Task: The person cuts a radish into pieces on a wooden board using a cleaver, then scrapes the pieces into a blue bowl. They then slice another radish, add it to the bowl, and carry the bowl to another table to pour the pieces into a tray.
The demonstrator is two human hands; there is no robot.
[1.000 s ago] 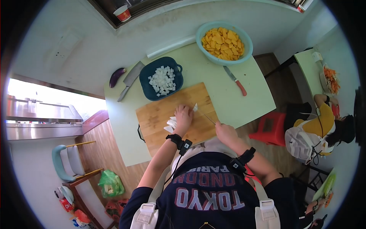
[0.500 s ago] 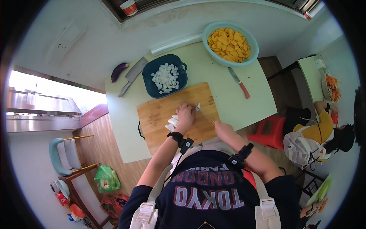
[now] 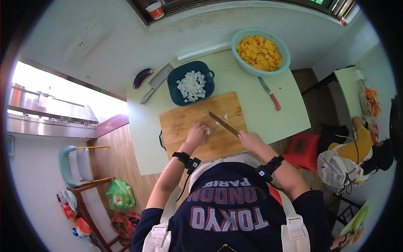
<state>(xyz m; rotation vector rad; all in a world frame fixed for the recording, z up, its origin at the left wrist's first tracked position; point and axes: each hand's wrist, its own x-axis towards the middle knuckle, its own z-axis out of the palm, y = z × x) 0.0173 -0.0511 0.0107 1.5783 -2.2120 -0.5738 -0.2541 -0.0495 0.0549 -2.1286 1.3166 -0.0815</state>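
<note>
My right hand grips a kitchen knife, its blade slanting up and left over the wooden cutting board. Left of the blade, my left hand has its fingers curled over white vegetable pieces, mostly hidden beneath it. Small white bits lie near the blade on the board's right half. Beyond the board stands a dark blue basket with diced white vegetable inside.
A cleaver and an eggplant lie at the back left. A light blue basin of orange slices and a red-handled knife are at the right. Another person sits by a red stool.
The knife has come away from the cut and its blade now points up-left. My left hand has slid toward me over the white pieces. The whole view has shifted slightly.
</note>
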